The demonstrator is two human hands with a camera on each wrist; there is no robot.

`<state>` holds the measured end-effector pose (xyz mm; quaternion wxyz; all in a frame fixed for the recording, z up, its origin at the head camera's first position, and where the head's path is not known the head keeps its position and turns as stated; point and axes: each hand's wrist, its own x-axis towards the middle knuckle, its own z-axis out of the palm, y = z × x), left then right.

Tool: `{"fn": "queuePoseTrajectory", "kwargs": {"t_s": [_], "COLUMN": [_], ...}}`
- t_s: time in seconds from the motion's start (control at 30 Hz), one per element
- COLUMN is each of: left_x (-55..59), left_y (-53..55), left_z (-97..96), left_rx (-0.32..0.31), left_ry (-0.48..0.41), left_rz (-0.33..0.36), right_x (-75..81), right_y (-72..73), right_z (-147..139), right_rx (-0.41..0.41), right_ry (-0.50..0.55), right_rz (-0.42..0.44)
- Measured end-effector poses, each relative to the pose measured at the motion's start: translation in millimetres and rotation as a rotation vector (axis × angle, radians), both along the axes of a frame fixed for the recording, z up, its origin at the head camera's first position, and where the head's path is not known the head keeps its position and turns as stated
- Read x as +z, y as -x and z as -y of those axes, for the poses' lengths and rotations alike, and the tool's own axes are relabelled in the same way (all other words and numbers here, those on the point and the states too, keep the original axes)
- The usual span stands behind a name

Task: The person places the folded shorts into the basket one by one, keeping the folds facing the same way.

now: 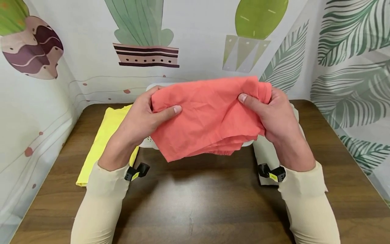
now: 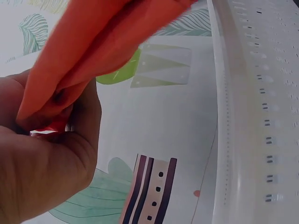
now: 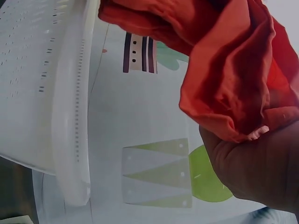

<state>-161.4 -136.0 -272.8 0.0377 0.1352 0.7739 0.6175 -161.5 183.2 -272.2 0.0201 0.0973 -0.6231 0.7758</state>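
Observation:
A folded coral-red garment, with a short gathered edge showing along its bottom, is held up by both hands over the table. My left hand grips its left end, thumb lying across the front and fingers behind. At the opposite end my right hand pinches the cloth the same way, near the layered upper corner. In the left wrist view the red cloth drapes over the curled fingers. Bunched folds of the cloth hang over the hand in the right wrist view. Behind the garment stands a white perforated plastic basket, mostly hidden.
Yellow folded clothing lies left of the basket, partly behind the left forearm. A light grey folded garment lies to the right, under the right wrist. The brown wooden table meets a printed cloth backdrop at the back.

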Motion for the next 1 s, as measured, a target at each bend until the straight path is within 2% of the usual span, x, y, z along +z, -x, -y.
{"fn": "queuePoseTrajectory", "kwargs": {"t_s": [0.37,0.6,0.8,1.0], "left_x": [-3.5,-6.4,-11.4,-12.2], "left_y": [10.7,17.5,24.1,27.7], "left_z": [0.3,0.3,0.7,2.7], "left_rx": [0.019,0.045,0.074,0.063], "left_ry": [-0.056,-0.034,-0.007,0.006], "left_rz": [0.004,-0.008,0.025,0.027], "right_x": [0.5,-3.7,-9.0,-13.9], "right_y": [9.6,17.1,23.8,30.4], "right_z": [4.2,4.7,5.3,5.9], "right_rx": [-0.045,-0.069,-0.050,-0.040], "right_ry": [0.008,-0.011,0.027,0.025], "right_rz": [0.038,0.045,0.071,0.079]}}
